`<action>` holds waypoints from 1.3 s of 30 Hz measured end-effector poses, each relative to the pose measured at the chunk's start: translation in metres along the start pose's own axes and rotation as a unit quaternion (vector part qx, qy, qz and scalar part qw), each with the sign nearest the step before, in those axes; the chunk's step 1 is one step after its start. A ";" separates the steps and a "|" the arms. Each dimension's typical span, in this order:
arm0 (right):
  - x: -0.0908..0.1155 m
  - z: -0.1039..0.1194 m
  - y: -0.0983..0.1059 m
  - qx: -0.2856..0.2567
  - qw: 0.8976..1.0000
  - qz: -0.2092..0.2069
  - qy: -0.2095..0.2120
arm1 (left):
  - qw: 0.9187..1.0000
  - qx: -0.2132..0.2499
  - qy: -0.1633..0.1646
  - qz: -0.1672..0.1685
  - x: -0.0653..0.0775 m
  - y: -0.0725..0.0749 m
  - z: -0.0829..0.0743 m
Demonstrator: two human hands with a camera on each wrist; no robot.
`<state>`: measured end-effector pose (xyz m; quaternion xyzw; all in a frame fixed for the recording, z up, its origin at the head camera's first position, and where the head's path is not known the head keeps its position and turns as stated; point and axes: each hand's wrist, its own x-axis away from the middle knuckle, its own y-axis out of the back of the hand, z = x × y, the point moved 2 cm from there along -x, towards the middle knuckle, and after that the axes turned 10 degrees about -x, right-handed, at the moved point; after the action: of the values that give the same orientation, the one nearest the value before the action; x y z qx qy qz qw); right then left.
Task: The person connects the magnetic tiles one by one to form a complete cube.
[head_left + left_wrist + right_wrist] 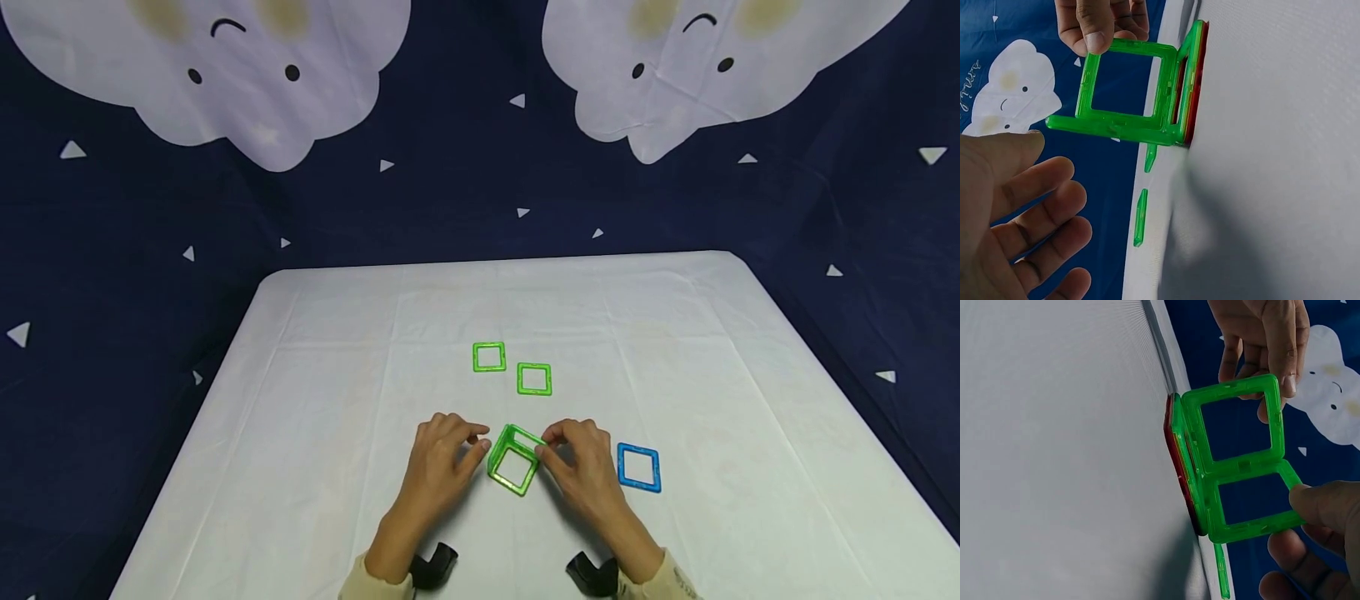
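A green magnetic tile structure (pixel 507 485) stands near the table's front: a flat base with two upright square frames meeting at a corner. Under the base, the left wrist view shows a red tile (pixel 1198 81). My right hand (pixel 585 467) pinches the edge of one upright green tile (pixel 1260 527) between thumb and fingers. Left of the structure is my left hand (pixel 441 462), its fingers spread and loosely bent, holding nothing. Its thumb tip is close to a tile corner; whether they touch, I cannot tell.
Two loose green square tiles (pixel 535 392) lie flat beyond the structure. A blue square tile (pixel 640 487) lies right of my right hand. White cloth covers the table (pixel 337 375), and a dark blue curtain (pixel 450 217) with clouds and triangles hangs behind it.
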<state>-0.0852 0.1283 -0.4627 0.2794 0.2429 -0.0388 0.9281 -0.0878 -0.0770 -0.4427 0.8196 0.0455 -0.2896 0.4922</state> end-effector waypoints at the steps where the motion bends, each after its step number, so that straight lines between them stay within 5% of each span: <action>1: -0.001 0.000 0.000 0.001 1.000 0.002 0.001 | 1.000 0.002 0.002 0.006 -0.001 -0.001 0.000; 9: -0.004 -0.002 -0.001 0.001 1.000 0.016 0.019 | 0.997 0.062 0.034 0.040 -0.011 -0.007 0.002; 24: -0.009 -0.005 0.001 0.001 0.999 0.026 0.035 | 0.973 0.146 0.086 0.158 -0.032 -0.019 -0.001; 39: -0.017 -0.004 0.003 0.010 0.998 0.058 0.038 | 0.978 0.116 0.097 0.145 -0.031 -0.016 -0.004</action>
<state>-0.1015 0.1322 -0.4563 0.3040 0.2607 0.0232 0.9160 -0.1173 -0.0589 -0.4383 0.8933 -0.0605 -0.1379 0.4235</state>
